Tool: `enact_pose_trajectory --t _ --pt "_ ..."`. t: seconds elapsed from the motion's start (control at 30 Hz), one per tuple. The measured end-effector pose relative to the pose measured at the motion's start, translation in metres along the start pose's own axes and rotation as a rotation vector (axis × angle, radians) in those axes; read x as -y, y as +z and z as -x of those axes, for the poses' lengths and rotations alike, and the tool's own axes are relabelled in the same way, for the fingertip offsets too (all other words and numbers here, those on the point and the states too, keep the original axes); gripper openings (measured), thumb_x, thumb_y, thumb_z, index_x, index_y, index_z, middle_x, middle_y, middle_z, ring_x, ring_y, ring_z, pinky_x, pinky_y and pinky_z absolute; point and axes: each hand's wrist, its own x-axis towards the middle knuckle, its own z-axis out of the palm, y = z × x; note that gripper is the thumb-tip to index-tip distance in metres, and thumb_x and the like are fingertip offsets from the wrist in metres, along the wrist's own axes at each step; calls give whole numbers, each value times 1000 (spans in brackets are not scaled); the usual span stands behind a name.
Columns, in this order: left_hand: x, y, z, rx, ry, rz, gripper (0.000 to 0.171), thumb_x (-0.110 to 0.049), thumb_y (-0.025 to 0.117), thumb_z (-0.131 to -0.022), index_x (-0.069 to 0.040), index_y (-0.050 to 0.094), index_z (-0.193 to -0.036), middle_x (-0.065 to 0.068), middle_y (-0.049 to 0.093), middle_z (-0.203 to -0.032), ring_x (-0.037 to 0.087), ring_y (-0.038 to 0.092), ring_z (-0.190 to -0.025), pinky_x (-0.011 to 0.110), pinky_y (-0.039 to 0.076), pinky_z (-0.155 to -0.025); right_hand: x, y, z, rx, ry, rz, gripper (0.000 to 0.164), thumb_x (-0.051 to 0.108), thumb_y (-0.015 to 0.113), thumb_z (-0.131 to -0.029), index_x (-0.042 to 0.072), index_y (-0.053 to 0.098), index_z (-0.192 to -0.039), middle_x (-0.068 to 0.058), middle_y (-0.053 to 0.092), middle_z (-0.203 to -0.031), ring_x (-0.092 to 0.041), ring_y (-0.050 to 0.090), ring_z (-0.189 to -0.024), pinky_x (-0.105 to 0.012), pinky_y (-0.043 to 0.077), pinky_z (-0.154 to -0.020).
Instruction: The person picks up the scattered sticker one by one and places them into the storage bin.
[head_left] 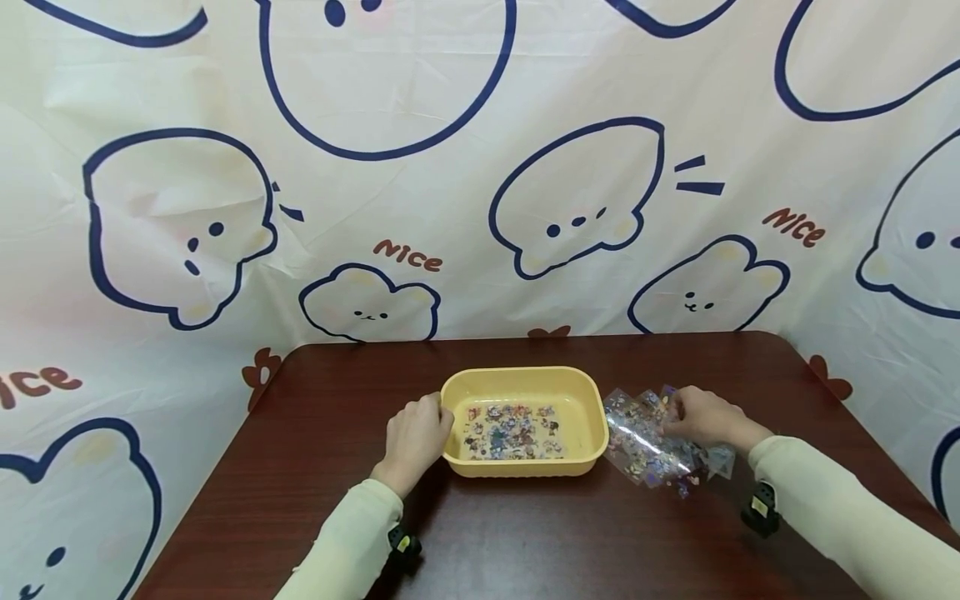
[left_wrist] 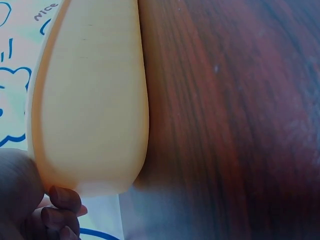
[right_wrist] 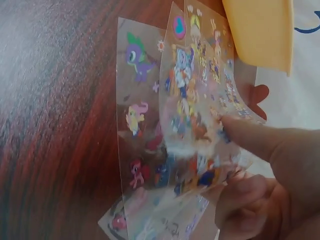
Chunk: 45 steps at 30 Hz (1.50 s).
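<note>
A yellow plastic basin (head_left: 521, 469) sits near the table's middle, and a sheet of small colourful stickers (head_left: 513, 433) shows on its floor. My left hand (head_left: 416, 437) grips the basin's left end; in the left wrist view its curled fingers (left_wrist: 65, 197) lie at the corner of the basin's wall (left_wrist: 95, 105). To the right of the basin, my right hand (head_left: 708, 417) pinches clear sticker sheets (head_left: 637, 437) printed with cartoon figures. In the right wrist view the thumb (right_wrist: 250, 135) presses on top of the overlapping sheets (right_wrist: 185, 110), with the other fingers partly hidden beneath.
The dark brown wooden table (head_left: 570, 542) extends around the basin. Behind and beside it hangs a pale cloth (head_left: 450, 200) with blue cartoon outlines. Each wrist carries a small black camera, such as the right wrist camera (head_left: 761, 508).
</note>
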Motion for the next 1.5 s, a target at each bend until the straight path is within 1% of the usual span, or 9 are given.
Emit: enact_pose_trajectory --t 0.1,0.23,0.4,0.47,0.63,0.83,1.03,1.3,1.5 --pt "0 0 0 1 -2 -1 18 -14 56 -94 -13 58 -76 1 50 -57 15 46 -48 30 33 -46 -2 -2 0 3 -24 -24 32 31 75 -87 10 52 -79 1 51 -69 -15 48 -60 -33 36 -54" --pt "0 -1 0 9 -3 -2 16 -15 56 -95 -11 60 -80 1 50 -58 15 47 -48 30 33 -46 -6 -1 -2 -3 -3 -36 39 36 78 -84 8 51 -85 -1 50 -73 -16 48 -63 -33 37 -55" --pt "1 -1 0 8 -1 -6 15 -15 56 -94 -11 60 -80 2 52 -59 15 48 -49 30 33 -46 -9 -4 -4 -5 8 -3 65 40 80 -83 -11 56 -115 -24 64 -101 -31 61 -87 -46 52 -71" --pt "1 0 0 4 2 -7 15 -15 56 -94 -11 60 -80 2 52 -59 15 48 -49 31 34 -46 -11 -5 -4 5 -1 -18 68 38 78 -84 -14 55 -121 -27 64 -108 -32 62 -90 -46 54 -74" --pt "1 -1 1 9 1 -4 14 -15 55 -94 -11 61 -81 1 51 -58 15 47 -49 30 34 -46 -17 -6 -3 2 -30 -80 41 26 73 -89 -9 61 -107 -12 64 -88 -18 57 -70 -34 48 -60" --pt "1 0 1 11 -2 2 14 -15 55 -94 -11 62 -82 1 49 -57 14 46 -48 30 33 -45 -22 -6 -2 -18 -35 -136 15 12 63 -94 -2 64 -89 -5 62 -70 -14 55 -57 -32 46 -52" --pt "1 0 1 11 0 -3 16 -14 55 -94 -11 60 -79 1 50 -57 15 46 -48 30 33 -45 -27 -10 -1 -21 -77 -163 23 11 59 -97 4 64 -76 -1 62 -64 -12 51 -53 -30 44 -49" --pt "-1 -2 0 8 -4 -6 16 -15 55 -94 -11 61 -80 2 50 -57 16 47 -49 31 34 -46 -31 -17 -1 -22 -81 -250 24 12 57 -100 1 65 -81 -3 64 -65 -9 48 -48 -30 45 -46" --pt "0 -2 1 7 -7 -7 17 -15 55 -94 -12 59 -78 2 50 -57 16 47 -49 31 34 -47 -30 -23 2 -54 -81 -270 24 15 58 -101 2 68 -83 0 55 -60 -8 43 -46 -30 43 -45"
